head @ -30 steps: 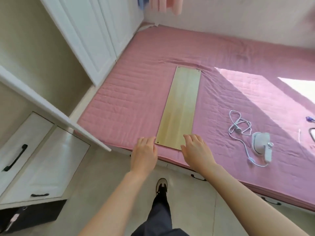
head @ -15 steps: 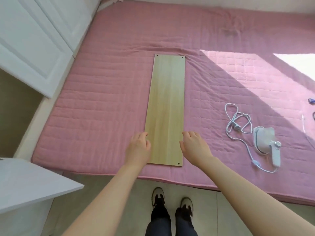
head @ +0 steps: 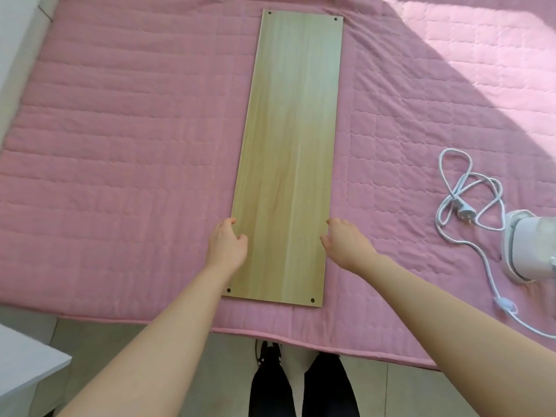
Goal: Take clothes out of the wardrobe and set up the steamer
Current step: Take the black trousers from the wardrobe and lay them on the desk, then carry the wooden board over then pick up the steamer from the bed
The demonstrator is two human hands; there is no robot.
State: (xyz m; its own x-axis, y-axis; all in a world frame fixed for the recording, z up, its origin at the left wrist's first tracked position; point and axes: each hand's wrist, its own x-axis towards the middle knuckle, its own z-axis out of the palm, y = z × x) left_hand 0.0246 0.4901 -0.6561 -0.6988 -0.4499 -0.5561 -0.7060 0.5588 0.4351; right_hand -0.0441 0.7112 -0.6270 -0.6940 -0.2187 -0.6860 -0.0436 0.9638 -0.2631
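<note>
A long pale wooden board (head: pixel 288 145) lies flat on the pink quilted bed (head: pixel 120 145), running away from me. My left hand (head: pixel 227 243) rests at the board's left edge near its near end, thumb on top of the wood. My right hand (head: pixel 346 242) is at the right edge, fingers relaxed and touching the side. A white handheld steamer (head: pixel 529 248) lies on the bed at the right, its white cord (head: pixel 469 194) coiled loosely beside it. No clothes are in view.
White wardrobe panels (head: pixel 18 40) stand at the far left beside the bed. A white drawer corner (head: pixel 27 365) juts in at lower left. My legs and black shoes (head: pixel 267 353) stand on the tiled floor against the bed's front edge.
The view has come closer and tilted down over the bed. The board has slid farther onto the bed, and both hands have moved from its near end to its long sides.
</note>
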